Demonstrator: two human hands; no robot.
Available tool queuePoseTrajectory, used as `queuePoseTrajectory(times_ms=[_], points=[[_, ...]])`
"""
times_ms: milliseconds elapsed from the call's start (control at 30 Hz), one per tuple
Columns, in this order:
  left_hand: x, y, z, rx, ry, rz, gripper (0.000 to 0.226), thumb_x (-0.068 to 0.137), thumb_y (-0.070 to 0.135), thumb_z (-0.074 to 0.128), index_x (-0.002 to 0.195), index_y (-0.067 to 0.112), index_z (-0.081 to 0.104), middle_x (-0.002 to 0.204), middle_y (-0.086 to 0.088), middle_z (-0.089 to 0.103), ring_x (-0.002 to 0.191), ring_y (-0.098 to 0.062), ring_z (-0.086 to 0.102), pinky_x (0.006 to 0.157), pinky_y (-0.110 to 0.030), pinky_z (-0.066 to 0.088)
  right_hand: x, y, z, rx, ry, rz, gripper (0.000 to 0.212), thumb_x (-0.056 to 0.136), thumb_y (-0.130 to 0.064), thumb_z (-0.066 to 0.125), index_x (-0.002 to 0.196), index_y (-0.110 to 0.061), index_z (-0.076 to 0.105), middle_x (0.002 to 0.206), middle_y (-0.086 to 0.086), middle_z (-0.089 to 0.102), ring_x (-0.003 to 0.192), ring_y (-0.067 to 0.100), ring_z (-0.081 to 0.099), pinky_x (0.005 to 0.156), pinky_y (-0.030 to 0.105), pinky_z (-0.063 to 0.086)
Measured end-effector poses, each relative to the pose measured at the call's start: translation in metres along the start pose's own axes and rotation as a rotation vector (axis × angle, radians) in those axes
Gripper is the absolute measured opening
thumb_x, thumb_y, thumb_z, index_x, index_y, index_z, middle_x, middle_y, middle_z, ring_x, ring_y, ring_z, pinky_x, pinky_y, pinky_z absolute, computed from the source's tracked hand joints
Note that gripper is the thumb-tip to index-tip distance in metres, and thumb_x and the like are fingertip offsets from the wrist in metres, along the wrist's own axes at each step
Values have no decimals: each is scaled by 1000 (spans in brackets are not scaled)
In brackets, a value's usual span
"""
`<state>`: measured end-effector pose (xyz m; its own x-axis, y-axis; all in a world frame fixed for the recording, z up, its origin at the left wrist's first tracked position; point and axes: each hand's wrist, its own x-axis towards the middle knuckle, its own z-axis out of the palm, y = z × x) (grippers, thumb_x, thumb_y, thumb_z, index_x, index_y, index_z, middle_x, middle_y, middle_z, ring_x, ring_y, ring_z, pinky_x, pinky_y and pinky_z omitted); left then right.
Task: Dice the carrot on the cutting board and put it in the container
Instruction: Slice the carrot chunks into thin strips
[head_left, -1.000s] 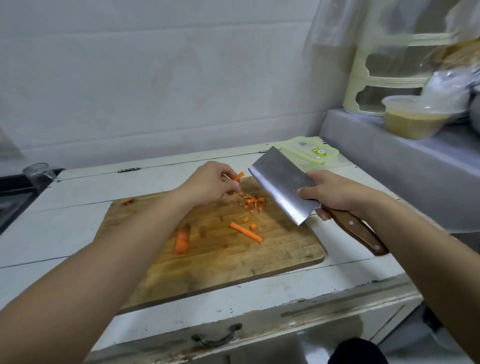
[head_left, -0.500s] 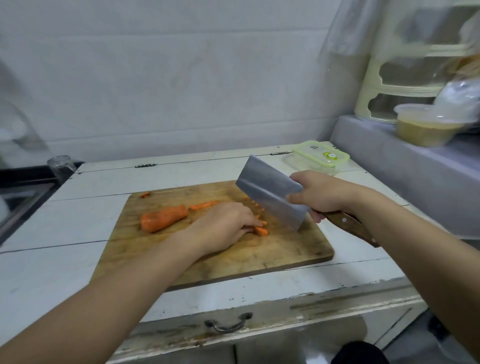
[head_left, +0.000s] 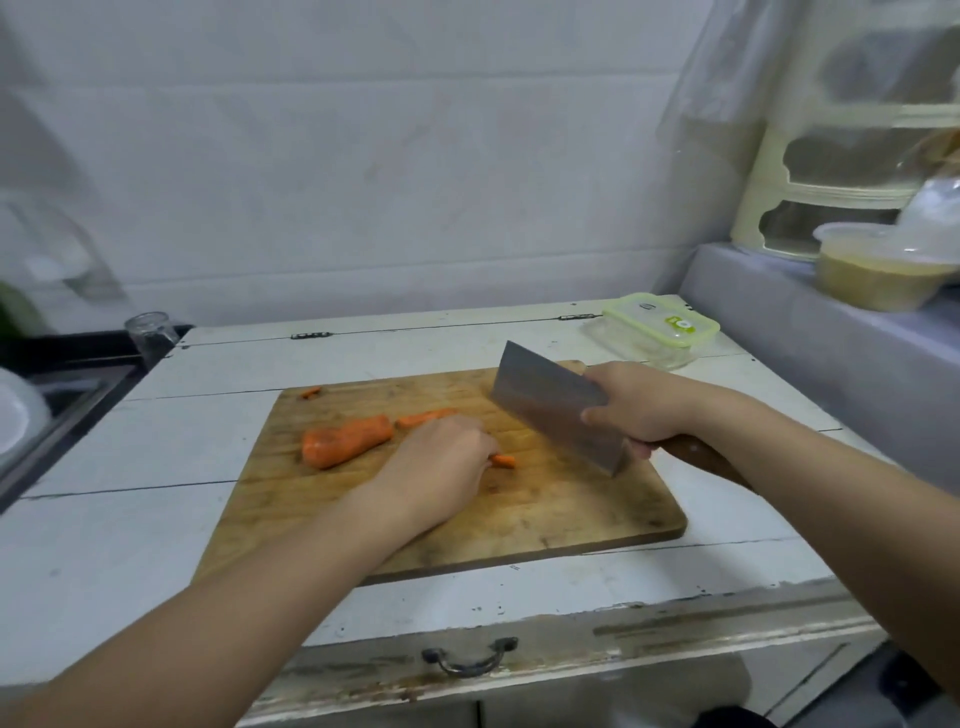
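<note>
White tiled wall is standing behind a worn, white-painted worktop (head_left: 156, 452), and a wooden cutting board (head_left: 545, 514) is lying on it as the landmark for everything else. On the board's far left part a thick carrot chunk (head_left: 347, 440) is lying on its side, with a thin carrot strip (head_left: 423, 417) just beyond its right end and a tiny carrot scrap (head_left: 310, 392) near the board's far left corner. The left hand (head_left: 441, 467) is resting palm down around the middle of the board, its fingers curled and pinning a short carrot stick (head_left: 503, 460) against the wood; only the stick's orange tip is showing past the fingertips. The right hand (head_left: 636, 402) is hovering over the board's far right part, fingers wrapped around the brown handle and pinching the blade of a cleaver (head_left: 558, 408). The cleaver's blade is tilting, its edge pointing down toward the board, just to the right of the carrot stick and apart from it. Past the board's far right corner a clear container (head_left: 657, 332) with a green-rimmed lid is sitting on the worktop, its lid on. Farther right of the board, on a raised grey ledge (head_left: 769, 322), a plastic tub (head_left: 878, 273) of yellowish food is standing. Left of the board a small glass jar (head_left: 151, 332) is standing at the worktop's edge beside a dark sink (head_left: 72, 384). Below the board's near edge a metal drawer handle (head_left: 470, 657) is hanging on the cabinet front.
</note>
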<state>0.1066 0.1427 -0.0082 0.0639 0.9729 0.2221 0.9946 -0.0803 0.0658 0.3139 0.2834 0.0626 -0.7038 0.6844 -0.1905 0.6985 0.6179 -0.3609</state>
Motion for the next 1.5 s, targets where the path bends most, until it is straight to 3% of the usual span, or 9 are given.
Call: queuePoseTrajectory(times_ms=[200,300,400,533,667,833,1033,1367,1500], points=[[9,17,7,-42,24,-128,32,106,33,49,115,16,75,110,-5,58,105,-26,55,92,-42,49,13,13,-13,59,43,-14,7,102,-16,53,105,-12,49,38,-5,53,36,20,53,50,33,47],[-3,13,11,-34,52,-114,30,106,29,49,122,20,73,108,-3,58,104,-23,54,91,-39,49,7,14,-11,25,157,-112,7,100,-22,55,96,-24,51,60,3,59,47,24,64,55,36,51],[-9,11,10,-123,103,-141,29,103,29,57,129,24,70,110,0,62,107,-21,56,93,-36,49,-3,19,3,-372,417,-269,7,98,-34,56,92,-32,55,79,1,58,74,32,64,57,36,43],[-18,11,-6,-225,313,-330,21,98,20,58,107,23,77,103,6,69,100,-18,61,87,-33,48,-19,46,25,-785,674,-457,25,79,-11,76,101,-19,68,79,3,52,42,30,46,39,29,25],[-11,-12,-32,-475,525,-551,29,96,4,50,91,26,68,95,10,63,92,-13,59,78,-32,44,-28,81,45,-802,872,-606,36,97,-1,37,109,-9,71,84,9,56,47,24,46,40,34,36],[28,2,-35,-545,144,-236,45,88,-9,46,89,26,74,92,10,68,93,-6,63,95,-32,51,-24,88,57,-828,927,-572,22,85,8,52,91,-8,66,84,9,51,51,24,42,46,35,35],[62,26,-8,-388,-252,14,37,105,12,43,134,26,63,121,5,48,119,-15,45,108,-31,35,-19,83,55,-866,883,-622,21,74,9,59,81,-10,55,79,10,50,51,24,44,49,34,34],[91,2,-11,-447,14,-199,47,100,-7,36,128,12,69,123,-2,60,118,-19,56,96,-18,37,-9,73,57,-856,929,-650,23,72,9,56,76,-13,52,72,6,46,49,21,39,48,32,28],[94,17,-17,-514,-30,17,42,99,-3,46,127,16,72,123,-1,61,116,-16,56,103,-24,41,-2,65,58,-847,985,-691,21,82,6,49,76,-14,51,75,7,50,51,23,45,49,34,33]])
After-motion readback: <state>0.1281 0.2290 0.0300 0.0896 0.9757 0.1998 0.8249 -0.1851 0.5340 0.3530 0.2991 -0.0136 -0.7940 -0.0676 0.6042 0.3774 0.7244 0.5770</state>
